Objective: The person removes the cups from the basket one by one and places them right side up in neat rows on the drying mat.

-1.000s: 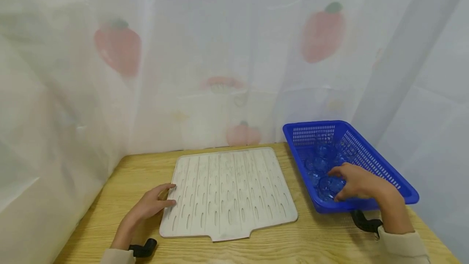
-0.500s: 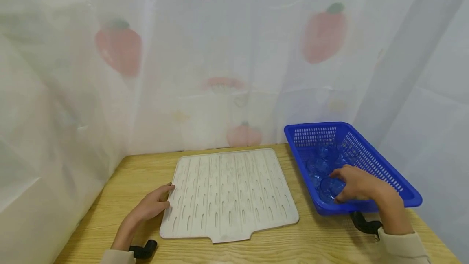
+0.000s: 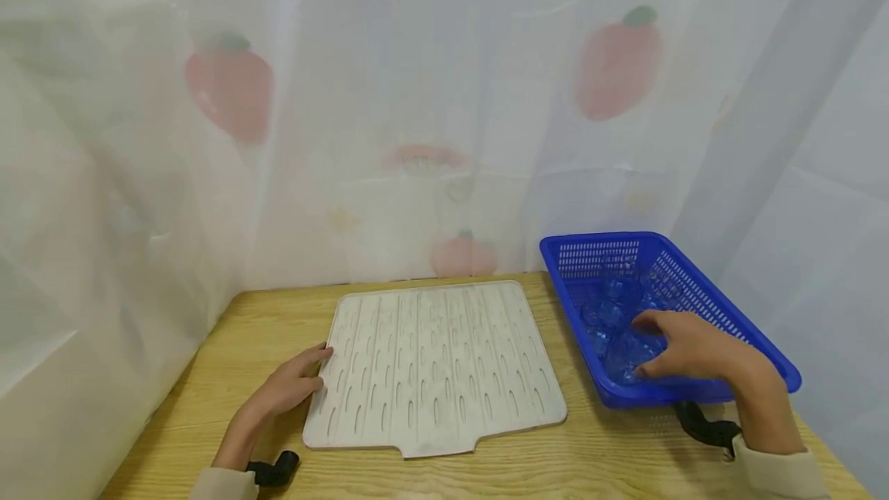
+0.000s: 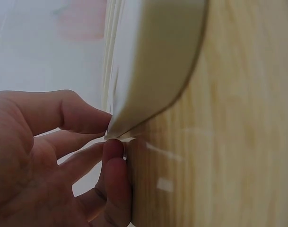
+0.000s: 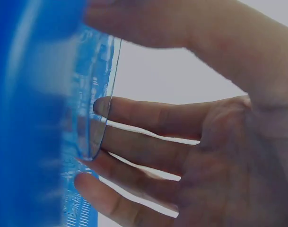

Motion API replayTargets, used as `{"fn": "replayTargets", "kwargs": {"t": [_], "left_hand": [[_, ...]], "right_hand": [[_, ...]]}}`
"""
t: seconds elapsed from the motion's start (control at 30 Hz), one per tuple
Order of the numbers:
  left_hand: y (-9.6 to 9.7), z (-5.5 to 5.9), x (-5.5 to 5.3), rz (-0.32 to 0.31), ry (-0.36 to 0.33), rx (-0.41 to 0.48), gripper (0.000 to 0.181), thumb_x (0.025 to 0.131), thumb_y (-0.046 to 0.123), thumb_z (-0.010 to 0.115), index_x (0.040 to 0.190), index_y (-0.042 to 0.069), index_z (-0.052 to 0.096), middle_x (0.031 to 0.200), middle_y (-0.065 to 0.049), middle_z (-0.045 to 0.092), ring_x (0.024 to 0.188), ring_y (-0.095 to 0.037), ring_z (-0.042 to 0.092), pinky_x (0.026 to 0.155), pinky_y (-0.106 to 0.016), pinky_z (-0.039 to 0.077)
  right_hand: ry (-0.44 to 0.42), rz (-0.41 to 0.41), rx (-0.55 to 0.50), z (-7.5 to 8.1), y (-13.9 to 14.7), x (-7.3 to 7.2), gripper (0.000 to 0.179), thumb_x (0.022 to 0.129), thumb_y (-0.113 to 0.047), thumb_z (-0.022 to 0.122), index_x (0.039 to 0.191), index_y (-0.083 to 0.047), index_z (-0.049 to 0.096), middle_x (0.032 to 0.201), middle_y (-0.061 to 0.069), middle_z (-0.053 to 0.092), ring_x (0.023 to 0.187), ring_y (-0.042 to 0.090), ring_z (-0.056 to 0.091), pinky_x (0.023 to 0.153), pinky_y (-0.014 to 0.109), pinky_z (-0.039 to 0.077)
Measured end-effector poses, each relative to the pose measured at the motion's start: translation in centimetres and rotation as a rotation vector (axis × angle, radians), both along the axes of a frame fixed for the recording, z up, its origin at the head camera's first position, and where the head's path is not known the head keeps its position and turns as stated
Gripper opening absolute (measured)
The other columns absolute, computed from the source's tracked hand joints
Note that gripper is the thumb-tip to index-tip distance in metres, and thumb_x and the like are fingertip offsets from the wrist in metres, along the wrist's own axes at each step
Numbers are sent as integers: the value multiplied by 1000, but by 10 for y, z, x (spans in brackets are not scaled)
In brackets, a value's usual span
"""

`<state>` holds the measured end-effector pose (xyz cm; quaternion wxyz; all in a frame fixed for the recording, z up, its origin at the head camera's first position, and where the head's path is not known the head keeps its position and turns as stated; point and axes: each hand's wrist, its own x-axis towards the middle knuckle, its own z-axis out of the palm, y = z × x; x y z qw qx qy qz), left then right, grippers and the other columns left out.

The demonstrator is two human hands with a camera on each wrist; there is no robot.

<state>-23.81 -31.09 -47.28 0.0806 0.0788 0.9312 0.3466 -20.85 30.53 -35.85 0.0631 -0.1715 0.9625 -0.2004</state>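
Observation:
In the head view, my left hand (image 3: pixel 281 386) rests at the left edge of a pale ridged draining mat (image 3: pixel 430 369) lying flat on the table. Its fingertips touch that edge, and the left wrist view shows the mat's corner (image 4: pixel 158 61) right against them. My right hand (image 3: pixel 701 346) reaches into the near end of a blue plastic basket (image 3: pixel 603 376), thumb and fingers around a clear glass cup (image 3: pixel 628 353). In the right wrist view, fingertips show through the glass cup (image 5: pixel 94 113) behind its rim. The basket's wall hides the cup's lower part.
Several more clear glass cups (image 3: pixel 611 303) sit farther back in the basket. Beneath everything is a wooden table (image 3: pixel 278 315). A white sheet with faded fruit prints (image 3: pixel 451 99) hangs behind and along both sides.
My right hand has shifted slightly right, and the glass cup between its fingers looks more tilted. The left fingers have drawn back a little to the mat's edge.

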Motion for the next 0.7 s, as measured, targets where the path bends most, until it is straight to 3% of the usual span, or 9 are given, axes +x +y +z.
{"fn": "replayTargets", "kwargs": {"t": [0.33, 0.53, 0.7], "left_hand": [[1, 0, 1, 9, -27, 4, 65, 92, 7, 60, 154, -4, 43, 165, -32, 28, 152, -55, 22, 119, -70, 26], [-1, 0, 0, -28, -18, 1, 70, 88, 4, 64, 153, -7, 41, 164, -35, 28, 151, -57, 22, 118, -71, 27], [-2, 3, 0, -78, -7, -12, 77, 79, -1, 69, 151, -11, 42, 162, -38, 28, 149, -59, 23, 116, -71, 28]], "right_hand": [[102, 7, -46, 8, 6, 7, 82, 79, -35, 87, 140, 8, 54, 132, 25, 67, 117, 43, 64, 89, 55, 57], [139, 25, -111, 12, 6, 10, 81, 85, -32, 84, 148, 5, 47, 137, 28, 63, 122, 50, 61, 89, 58, 56], [170, 37, -161, 17, 5, 12, 80, 87, -29, 82, 152, 2, 44, 139, 28, 62, 122, 51, 61, 85, 52, 59]]}}
